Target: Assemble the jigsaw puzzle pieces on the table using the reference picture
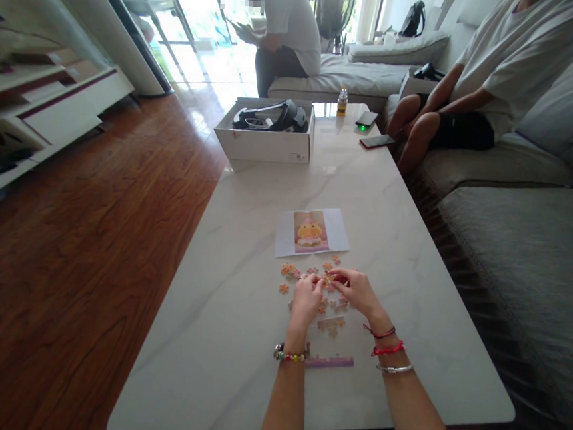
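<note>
My left hand [307, 297] and my right hand [358, 293] meet over a scatter of jigsaw puzzle pieces, both with fingers pinched together. A small yellowish puzzle piece [330, 279] shows between the fingertips, partly hidden by them. Loose orange and pink pieces lie around, such as one orange piece [284, 288] left of my left hand. Nearer to me is a small joined section [331, 323] between my wrists. A purple joined strip [330, 362] lies below it, its left end beside my left wrist. Beyond the pieces, a paper sheet [284, 236] carries a printed picture of a yellow figure.
On the white marbled table [215, 342], a white box [267, 146] holding a black headset stands at the far left. A bottle [342, 103] and two phone-like devices [377, 142] are at the far right. Two people sit on the grey sofa [531, 223].
</note>
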`<state>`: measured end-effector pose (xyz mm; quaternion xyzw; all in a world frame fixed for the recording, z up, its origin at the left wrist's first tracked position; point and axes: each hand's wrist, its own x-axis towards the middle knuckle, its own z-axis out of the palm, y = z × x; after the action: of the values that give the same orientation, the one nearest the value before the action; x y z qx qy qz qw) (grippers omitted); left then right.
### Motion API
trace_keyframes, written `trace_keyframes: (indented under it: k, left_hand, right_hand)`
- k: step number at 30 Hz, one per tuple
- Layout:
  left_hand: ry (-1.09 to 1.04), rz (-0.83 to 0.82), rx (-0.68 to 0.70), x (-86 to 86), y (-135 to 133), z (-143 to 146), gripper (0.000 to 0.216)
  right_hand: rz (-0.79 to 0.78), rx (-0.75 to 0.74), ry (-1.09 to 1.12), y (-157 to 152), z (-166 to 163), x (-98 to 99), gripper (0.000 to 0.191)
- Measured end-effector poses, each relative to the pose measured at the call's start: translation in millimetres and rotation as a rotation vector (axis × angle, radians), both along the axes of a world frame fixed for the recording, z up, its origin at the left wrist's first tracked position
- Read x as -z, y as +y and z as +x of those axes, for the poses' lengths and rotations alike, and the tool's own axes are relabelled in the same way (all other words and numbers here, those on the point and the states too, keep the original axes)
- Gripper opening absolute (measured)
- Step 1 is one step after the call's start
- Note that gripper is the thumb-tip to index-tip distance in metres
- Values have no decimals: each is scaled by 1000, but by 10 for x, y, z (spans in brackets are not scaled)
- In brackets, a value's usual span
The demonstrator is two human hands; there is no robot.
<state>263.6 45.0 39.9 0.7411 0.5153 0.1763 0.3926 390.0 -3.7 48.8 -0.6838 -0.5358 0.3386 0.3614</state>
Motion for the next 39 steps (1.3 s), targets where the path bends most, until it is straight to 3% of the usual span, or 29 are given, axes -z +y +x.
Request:
trace_keyframes:
  k: [7,12,18,23,29,34,39]
  left_hand:
    - [24,19,-15,26,10,-8,21]
    - [-27,100,-139,58,53,-59,20]
    - [-46,144,-210,96,91,-157,21]
    - [-96,191,-166,-116,157,-270,22]
    - [-76,213,-94,-453,137,-310,18]
    - [-47,248,-47,-567,-47,-357,16]
    - [-33,239,7,-615,-240,-469,15]
  right_hand:
    - [35,-13,-85,-13,29,61,18]
    - [85,75,-149,-2,31,105,17]
    - [147,66,-145,24,22,108,18]
    - [161,172,-215,47,205,-29,20]
    - [218,152,-216,1,242,-307,24]
    - [270,118,-194,-157,94,-443,21]
    - [256,68,-182,-363,16,-445,19]
